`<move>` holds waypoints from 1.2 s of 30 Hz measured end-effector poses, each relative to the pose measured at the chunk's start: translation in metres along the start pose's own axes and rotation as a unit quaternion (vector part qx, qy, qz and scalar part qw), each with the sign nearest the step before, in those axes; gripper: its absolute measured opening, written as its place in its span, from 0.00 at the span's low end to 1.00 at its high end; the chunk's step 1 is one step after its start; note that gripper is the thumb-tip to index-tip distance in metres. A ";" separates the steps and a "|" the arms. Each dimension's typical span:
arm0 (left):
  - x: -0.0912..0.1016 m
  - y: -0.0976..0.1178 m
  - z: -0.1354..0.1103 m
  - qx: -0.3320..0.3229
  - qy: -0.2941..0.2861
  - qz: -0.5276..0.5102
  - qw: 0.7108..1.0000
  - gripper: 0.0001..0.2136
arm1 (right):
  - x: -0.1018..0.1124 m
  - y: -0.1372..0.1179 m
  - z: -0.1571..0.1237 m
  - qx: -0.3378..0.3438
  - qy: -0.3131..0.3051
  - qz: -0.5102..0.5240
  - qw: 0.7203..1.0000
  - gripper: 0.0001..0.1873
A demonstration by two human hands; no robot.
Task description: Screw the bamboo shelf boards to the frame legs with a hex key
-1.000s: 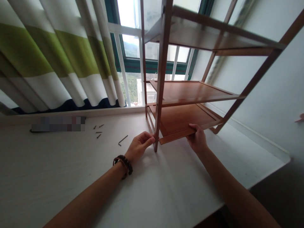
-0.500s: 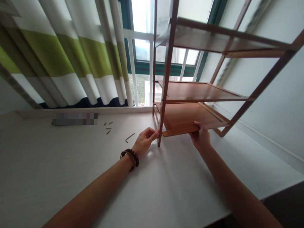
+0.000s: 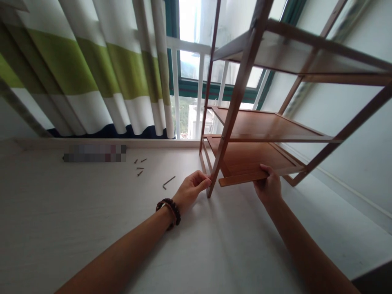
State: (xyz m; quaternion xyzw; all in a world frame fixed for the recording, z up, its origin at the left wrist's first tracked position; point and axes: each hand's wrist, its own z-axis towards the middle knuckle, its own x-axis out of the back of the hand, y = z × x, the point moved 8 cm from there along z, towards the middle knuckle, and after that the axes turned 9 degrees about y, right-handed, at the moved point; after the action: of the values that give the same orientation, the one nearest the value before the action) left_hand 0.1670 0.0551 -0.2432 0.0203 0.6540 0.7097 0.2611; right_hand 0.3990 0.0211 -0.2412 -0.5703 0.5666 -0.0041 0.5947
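A reddish-brown wooden rack [image 3: 234,96] with several shelf levels stands tilted on the white surface. At the foot of its near left leg, my left hand [image 3: 194,188] is closed in a pinch against the outer side. Whatever lies between those fingertips is hidden. My right hand [image 3: 269,185] grips the front edge of the lowest shelf board [image 3: 251,157], thumb on top and fingers underneath. The board's front left end sits apart from the leg, with a visible gap. Left of my left hand lie a hex key [image 3: 169,182] and several loose screws [image 3: 140,168].
A long pixelated item [image 3: 94,153] lies along the back ledge. A striped curtain [image 3: 101,69] hangs behind it, beside a window with white bars [image 3: 200,73]. On the right, a white wall [image 3: 361,134] stands close to the rack. The surface's edge shows at lower right.
The near left leg leans more to the right at its top. The gap between it and the lowest board has widened. Both hands keep their places on the rack; the view has shifted slightly.
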 end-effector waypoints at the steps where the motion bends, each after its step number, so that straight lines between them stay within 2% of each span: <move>1: 0.000 0.000 0.000 0.001 0.001 -0.001 1.000 0.10 | 0.000 0.000 0.000 0.000 0.003 0.003 1.000 0.06; 14: 0.000 0.003 -0.002 0.005 0.007 0.021 1.000 0.12 | 0.005 -0.004 0.004 0.013 0.023 -0.015 1.000 0.08; 25: -0.001 0.003 -0.001 0.005 -0.021 0.052 0.998 0.12 | 0.007 -0.005 0.005 0.032 0.021 -0.031 0.999 0.11; 36: -0.002 0.006 -0.005 0.014 -0.017 0.056 0.998 0.12 | 0.006 0.001 0.005 0.019 0.024 -0.030 0.999 0.09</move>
State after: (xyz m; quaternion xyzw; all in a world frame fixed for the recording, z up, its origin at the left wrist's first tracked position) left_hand 0.1649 0.0500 -0.2377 0.0726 0.6571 0.7134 0.2323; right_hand 0.4043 0.0213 -0.2471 -0.5755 0.5629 -0.0468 0.5915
